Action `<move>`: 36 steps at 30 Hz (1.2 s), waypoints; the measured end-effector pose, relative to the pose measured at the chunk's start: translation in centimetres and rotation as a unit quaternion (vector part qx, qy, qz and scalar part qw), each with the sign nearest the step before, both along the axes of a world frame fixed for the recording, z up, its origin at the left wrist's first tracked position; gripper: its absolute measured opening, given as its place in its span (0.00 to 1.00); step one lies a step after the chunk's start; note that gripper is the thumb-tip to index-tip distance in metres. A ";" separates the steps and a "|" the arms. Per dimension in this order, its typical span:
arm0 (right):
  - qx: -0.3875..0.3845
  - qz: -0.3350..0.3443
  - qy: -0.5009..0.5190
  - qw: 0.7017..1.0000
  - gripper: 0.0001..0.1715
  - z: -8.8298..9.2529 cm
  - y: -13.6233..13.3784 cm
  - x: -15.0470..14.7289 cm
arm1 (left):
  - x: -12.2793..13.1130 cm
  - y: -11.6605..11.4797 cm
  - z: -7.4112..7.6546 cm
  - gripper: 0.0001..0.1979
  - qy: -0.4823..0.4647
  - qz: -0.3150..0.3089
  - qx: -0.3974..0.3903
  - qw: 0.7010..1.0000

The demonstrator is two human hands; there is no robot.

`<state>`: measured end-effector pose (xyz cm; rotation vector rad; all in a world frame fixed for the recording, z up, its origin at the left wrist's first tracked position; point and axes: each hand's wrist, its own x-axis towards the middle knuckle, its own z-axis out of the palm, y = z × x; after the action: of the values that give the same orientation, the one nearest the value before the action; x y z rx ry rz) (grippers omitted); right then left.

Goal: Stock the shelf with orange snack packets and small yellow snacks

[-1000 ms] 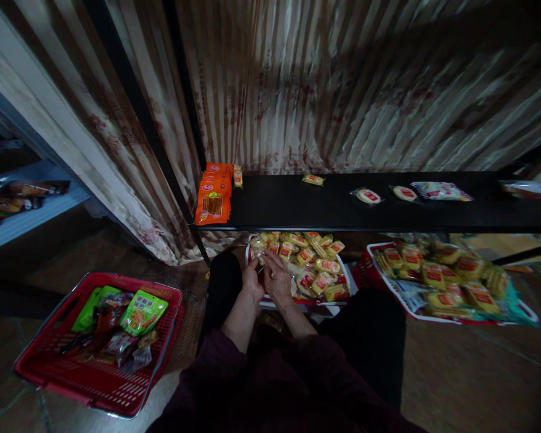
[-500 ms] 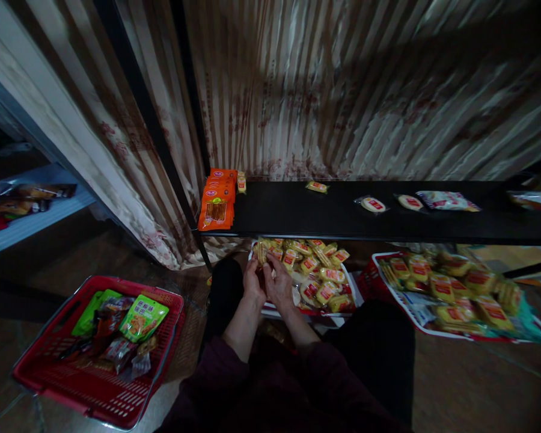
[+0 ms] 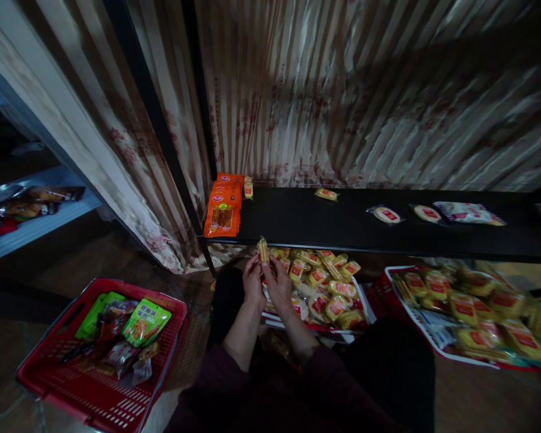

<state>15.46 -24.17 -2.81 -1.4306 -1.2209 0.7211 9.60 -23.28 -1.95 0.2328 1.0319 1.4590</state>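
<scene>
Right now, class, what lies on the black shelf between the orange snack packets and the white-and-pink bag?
The head view shows two small yellow snack packs, then two round pale snack packs.

Single head-worn view, facing forward and steeply down. Wearer's left hand and right hand near, low centre. Black shelf farther, seen from above; striped curtain fills far side. Wide framing: red basket near left, second basket right, cut by right edge.
</scene>
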 end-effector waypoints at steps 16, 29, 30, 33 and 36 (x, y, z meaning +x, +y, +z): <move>-0.057 -0.028 0.087 0.994 0.30 -0.7 1.9 -0.6 | -0.3 1.8 -1.7 0.16 0.158 0.019 0.050 0.986; -0.087 -0.021 0.136 0.987 0.30 -1.5 3.7 -1.4 | -1.0 2.7 -0.8 0.17 0.166 0.035 0.039 0.985; -0.083 -0.021 0.137 0.987 0.30 -1.6 3.8 -1.5 | -1.1 2.7 -0.6 0.16 0.162 0.034 0.040 0.985; -0.078 -0.024 0.139 0.987 0.30 -1.7 4.3 -1.6 | -1.2 3.0 -0.3 0.15 0.139 0.038 0.034 0.989; -0.072 -0.020 0.128 0.989 0.29 -1.6 4.5 -1.6 | -1.4 3.4 -0.7 0.15 0.128 0.044 0.033 0.990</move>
<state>13.84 -19.64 -4.38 -1.4254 -0.9539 0.9491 8.22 -19.93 -2.67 0.4359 1.2132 1.5735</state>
